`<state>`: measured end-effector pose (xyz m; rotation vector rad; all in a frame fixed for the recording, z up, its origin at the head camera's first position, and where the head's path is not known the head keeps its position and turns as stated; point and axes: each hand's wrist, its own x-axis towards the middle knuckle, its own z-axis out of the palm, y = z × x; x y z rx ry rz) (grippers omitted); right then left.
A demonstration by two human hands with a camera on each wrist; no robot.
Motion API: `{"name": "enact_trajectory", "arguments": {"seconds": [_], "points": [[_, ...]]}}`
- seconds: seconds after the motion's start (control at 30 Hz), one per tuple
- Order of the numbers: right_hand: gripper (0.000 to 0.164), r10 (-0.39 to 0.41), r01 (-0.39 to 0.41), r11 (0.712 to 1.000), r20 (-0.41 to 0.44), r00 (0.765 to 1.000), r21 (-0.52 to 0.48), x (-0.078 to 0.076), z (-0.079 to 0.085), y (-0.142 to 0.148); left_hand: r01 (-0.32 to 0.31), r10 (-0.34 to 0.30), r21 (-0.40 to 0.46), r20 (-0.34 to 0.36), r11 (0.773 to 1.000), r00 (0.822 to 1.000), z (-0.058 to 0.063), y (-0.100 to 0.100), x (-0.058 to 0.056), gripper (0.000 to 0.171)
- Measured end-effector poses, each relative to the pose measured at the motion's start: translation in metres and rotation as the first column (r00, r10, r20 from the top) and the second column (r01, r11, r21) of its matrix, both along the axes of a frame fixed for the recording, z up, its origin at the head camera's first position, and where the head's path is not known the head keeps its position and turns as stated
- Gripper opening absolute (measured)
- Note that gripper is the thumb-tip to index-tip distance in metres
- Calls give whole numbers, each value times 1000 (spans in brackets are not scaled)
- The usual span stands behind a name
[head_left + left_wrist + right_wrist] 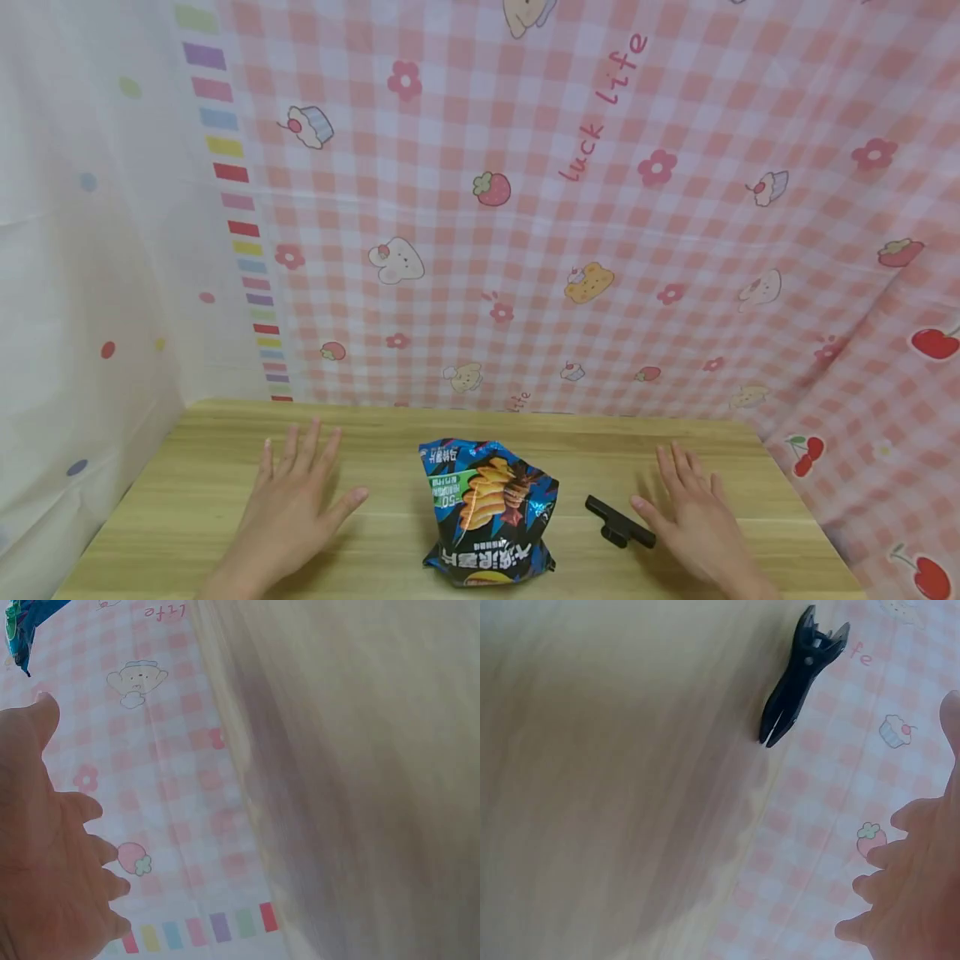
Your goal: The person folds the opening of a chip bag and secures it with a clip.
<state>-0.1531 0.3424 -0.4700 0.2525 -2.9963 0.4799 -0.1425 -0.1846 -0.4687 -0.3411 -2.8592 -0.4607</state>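
A blue and black bag of potato chips (491, 517) stands on the wooden table, its printing upside down from where I look. To its right lies a black bag clip (619, 523), a long bar with a short grip at its side. My left hand (296, 492) is left of the bag, fingers spread and holding nothing. On the other side my right hand (693, 517) has its fingers extended, with the thumb tip close to the clip's end. The right wrist view shows the clip (799, 679) from its end, away from the fingers. Only a corner of the bag (24, 630) shows in the left wrist view.
The light wooden table (390, 442) reaches back to a pink checked cloth (450, 208) hanging behind it. White cloth (82, 267) hangs at the left, and a cherry-printed cloth (885, 467) borders the right edge.
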Motion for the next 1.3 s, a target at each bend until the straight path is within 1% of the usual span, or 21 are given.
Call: {"name": "enact_trajectory", "arguments": {"seconds": [0.2,0.43,0.6,0.77,1.07,1.17,1.3], "points": [[91,7,-7,1000,-5,1000,-22,2,5,-8,-3,3,10,-43,1000,999,-1,3,-1,87],[89,19,-20,999,-57,998,-26,4,7,-17,11,-7,28,-107,1000,994,1,10,-4,86],[87,28,-33,998,-99,995,-44,6,7,-23,12,-7,37,-140,999,990,4,14,-5,85],[86,29,-38,997,-143,989,-63,8,7,-30,22,-12,51,-192,998,981,4,18,-6,83],[84,26,-43,994,-155,988,-102,10,7,-45,53,-24,89,-299,995,954,4,25,-11,78],[82,35,-56,991,-176,984,-118,11,6,-50,62,-25,108,-307,992,951,5,27,-12,77],[80,40,-68,988,-194,980,-139,12,7,-56,70,-28,131,-298,989,954,8,32,-12,77]]}}
